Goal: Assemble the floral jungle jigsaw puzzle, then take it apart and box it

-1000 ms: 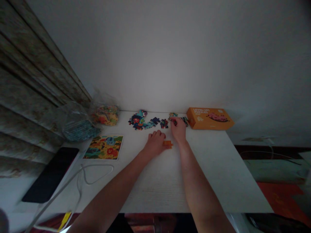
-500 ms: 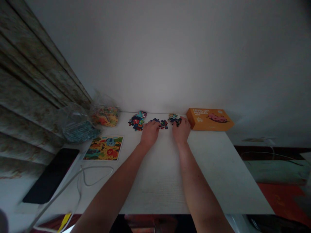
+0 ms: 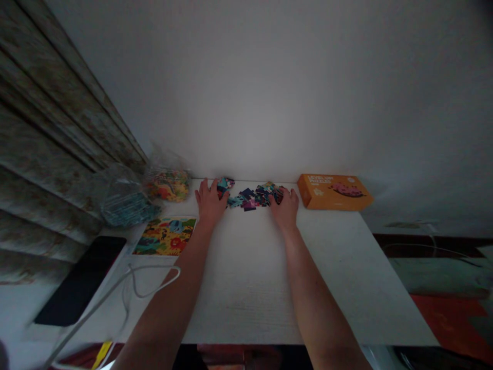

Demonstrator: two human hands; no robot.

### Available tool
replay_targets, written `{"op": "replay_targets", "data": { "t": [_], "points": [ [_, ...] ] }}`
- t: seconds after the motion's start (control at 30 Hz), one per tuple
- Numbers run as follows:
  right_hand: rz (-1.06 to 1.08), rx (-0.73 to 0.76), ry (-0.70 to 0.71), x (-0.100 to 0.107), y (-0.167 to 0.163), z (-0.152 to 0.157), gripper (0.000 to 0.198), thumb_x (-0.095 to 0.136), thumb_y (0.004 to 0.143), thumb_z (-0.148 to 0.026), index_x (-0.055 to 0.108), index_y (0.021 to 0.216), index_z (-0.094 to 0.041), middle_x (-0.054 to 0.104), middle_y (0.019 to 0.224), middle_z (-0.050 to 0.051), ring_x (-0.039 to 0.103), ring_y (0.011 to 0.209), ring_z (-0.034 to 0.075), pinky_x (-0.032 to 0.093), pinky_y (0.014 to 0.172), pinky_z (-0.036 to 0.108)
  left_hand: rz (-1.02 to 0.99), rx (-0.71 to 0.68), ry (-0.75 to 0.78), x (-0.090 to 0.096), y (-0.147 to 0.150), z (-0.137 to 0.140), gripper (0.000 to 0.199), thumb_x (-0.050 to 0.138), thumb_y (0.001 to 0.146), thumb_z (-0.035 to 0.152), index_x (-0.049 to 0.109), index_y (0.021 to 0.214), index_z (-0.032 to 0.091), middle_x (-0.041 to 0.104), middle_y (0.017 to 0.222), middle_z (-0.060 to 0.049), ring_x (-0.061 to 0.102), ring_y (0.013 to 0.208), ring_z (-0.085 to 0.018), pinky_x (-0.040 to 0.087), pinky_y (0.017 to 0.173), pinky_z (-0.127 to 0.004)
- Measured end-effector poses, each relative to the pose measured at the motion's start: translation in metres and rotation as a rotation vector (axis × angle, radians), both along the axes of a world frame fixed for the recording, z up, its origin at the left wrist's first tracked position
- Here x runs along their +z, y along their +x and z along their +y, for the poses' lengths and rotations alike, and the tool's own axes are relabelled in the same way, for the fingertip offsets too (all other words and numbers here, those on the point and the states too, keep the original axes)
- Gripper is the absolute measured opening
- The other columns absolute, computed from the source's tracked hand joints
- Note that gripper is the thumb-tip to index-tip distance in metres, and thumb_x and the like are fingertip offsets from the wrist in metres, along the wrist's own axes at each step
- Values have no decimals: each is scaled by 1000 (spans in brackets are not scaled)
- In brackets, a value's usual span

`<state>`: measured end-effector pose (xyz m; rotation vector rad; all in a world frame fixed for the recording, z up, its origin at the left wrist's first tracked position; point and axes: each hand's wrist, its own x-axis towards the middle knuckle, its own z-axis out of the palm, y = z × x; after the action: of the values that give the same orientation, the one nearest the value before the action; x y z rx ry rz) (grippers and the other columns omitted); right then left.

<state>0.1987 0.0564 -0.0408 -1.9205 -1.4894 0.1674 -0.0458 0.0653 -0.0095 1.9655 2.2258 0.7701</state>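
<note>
Dark, colourful jigsaw puzzle pieces (image 3: 249,198) lie in a loose row near the wall, several overlapping. My left hand (image 3: 210,204) rests over the left end of the row with its fingers spread, covering some pieces. Beyond its thumb, a few teal puzzle pieces (image 3: 225,183) show. My right hand (image 3: 285,206) curves round the right end of the pile, thumb and fingers apart, touching the pieces at its edge. Whatever is under its palm is hidden.
An orange puzzle box (image 3: 334,192) stands right of my right hand. At left are two clear bags of pieces (image 3: 169,186) (image 3: 131,208), a picture card (image 3: 165,236), a black phone-like slab (image 3: 80,281) and a white cable (image 3: 154,267). A wall backs the white table (image 3: 246,288).
My left hand has moved left from the middle of the row onto the left cluster, its fingers spreading. The middle pieces now lie uncovered and bunched toward my right hand, which has barely moved.
</note>
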Motion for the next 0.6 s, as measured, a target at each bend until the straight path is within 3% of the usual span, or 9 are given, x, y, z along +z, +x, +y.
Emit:
{"op": "replay_targets", "data": {
  "t": [0.1, 0.23, 0.33, 0.43, 0.53, 0.6],
  "points": [
    [-47, 49, -98, 1, -8, -4, 58, 56, 97, -47, 54, 145, -16, 46, 155, 24, 39, 145, 38, 27, 117, 66, -11, -12, -105, -4, 1, 4, 65, 52, 99, 47, 44, 155, 16, 37, 164, -22, 32, 153, -37, 23, 124, -64],
    [-47, 316, -132, 6, -23, -9, 47, 55, 99, -45, 58, 144, -31, 38, 165, 12, 32, 152, 37, 18, 118, 74, 34, -207, -142, -12, 19, -3, 54, 46, 102, 48, 50, 153, 28, 41, 164, -12, 30, 155, -37, 13, 122, -73],
    [35, 519, -111, 9, -32, -11, 41, 57, 97, -34, 63, 138, -33, 45, 162, 6, 32, 154, 31, 16, 122, 70, 22, -366, -131, -15, 28, -6, 47, 48, 103, 44, 55, 148, 33, 41, 164, -8, 29, 155, -35, 8, 121, -75],
    [189, 631, -54, 11, -35, -13, 51, 62, 90, -22, 60, 140, -32, 51, 157, 5, 41, 150, 23, 26, 126, 55, -68, -449, -115, -16, 27, -4, 40, 48, 104, 36, 63, 140, 31, 52, 157, -7, 40, 150, -31, 14, 125, -68],
    [326, 671, -28, 12, -37, -15, 59, 68, 83, -19, 59, 141, -30, 47, 160, 6, 47, 146, 21, 39, 121, 42, -139, -383, -42, -14, 22, -2, 40, 48, 103, 32, 65, 138, 27, 59, 150, -10, 48, 145, -27, 25, 126, -56],
    [355, 681, -26, 12, -39, -16, 61, 73, 80, -22, 60, 140, -29, 44, 162, 7, 49, 145, 23, 40, 120, 42, -103, -247, -18, -13, 20, -3, 46, 49, 103, 39, 59, 145, 24, 51, 157, -13, 43, 149, -31, 24, 126, -58]
  ]
}}
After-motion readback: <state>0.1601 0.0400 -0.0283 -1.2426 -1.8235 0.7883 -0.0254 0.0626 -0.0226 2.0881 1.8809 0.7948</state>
